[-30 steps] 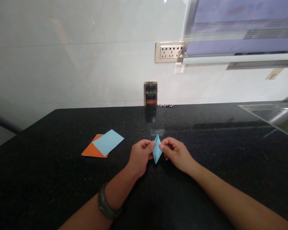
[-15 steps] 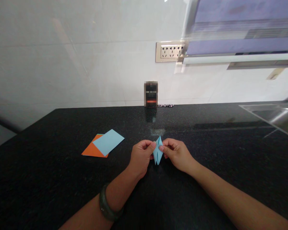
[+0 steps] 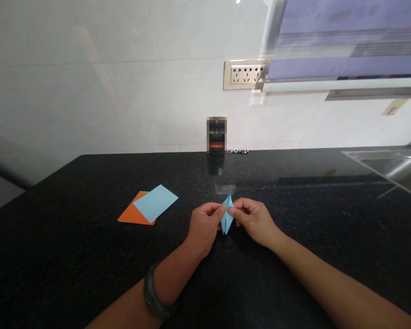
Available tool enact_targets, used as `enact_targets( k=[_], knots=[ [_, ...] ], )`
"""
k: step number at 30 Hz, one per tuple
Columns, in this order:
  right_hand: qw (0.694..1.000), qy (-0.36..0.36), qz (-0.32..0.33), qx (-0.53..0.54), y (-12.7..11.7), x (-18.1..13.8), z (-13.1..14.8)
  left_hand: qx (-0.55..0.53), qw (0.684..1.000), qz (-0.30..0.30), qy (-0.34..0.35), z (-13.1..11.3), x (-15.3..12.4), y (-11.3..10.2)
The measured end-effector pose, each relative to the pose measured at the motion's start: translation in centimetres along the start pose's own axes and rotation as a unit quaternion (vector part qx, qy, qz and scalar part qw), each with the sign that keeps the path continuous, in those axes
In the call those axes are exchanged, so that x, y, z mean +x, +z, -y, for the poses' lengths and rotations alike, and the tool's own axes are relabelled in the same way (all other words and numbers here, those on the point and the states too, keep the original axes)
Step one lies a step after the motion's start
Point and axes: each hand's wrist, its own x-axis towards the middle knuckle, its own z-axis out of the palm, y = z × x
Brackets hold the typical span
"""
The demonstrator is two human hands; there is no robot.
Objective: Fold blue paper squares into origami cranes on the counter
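Black speckled stone countertop point(image 3: 89, 274), w/ a small light-blue folded paper point(image 3: 227, 221) held just above it, near the middle of the view. L hand point(image 3: 205, 228) grips its left edge, thumb on the near face, fingers curled behind; R hand point(image 3: 258, 221) pinches the right edge btwn thumb & bent fingers. Neither hand is spread, & both have hold of the same piece: a narrow, pointed diamond w/ a crease or slit running lengthwise. Dark bangle point(image 3: 150, 294) on the L wrist.

Re writing: the upright dark rectangular object point(image 3: 217, 135) at the wall is pixelated (a reddish band shows low on it, but any lettering is illegible). Patterned strap point(image 3: 239, 151) lies beside its base, to the right.

Off to the left, well apart from the hands, a flat light-blue sheet point(image 3: 157, 203) partly overlaps an orange sheet point(image 3: 133, 214). Beige 3-gang socket panel point(image 3: 228, 75) on the pale tiled wall point(image 3: 106, 100); steel sink point(image 3: 406, 172) at far R.
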Motion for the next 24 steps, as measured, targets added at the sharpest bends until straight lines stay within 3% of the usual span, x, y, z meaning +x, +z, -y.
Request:
enact_targets(
  k=[10, 17, 24],
  knots=[
    [0.998, -0.04, 0.036, -0.023, -0.4, -0.02, -0.2, -0.042, 0.999, -0.018, -0.009, -0.03, 0.03, 0.09],
    [1.0, 0.01, 0.028, -0.001, -0.11, 0.15, -0.55, -0.044, 0.999, -0.017, -0.002, -0.08, -0.07, 0.18],
    [0.999, -0.021, 0.031, -0.013, -0.2, 0.17, -0.44, -0.047, 0.998, -0.029, -0.005, -0.05, -0.12, 0.28]
  ],
)
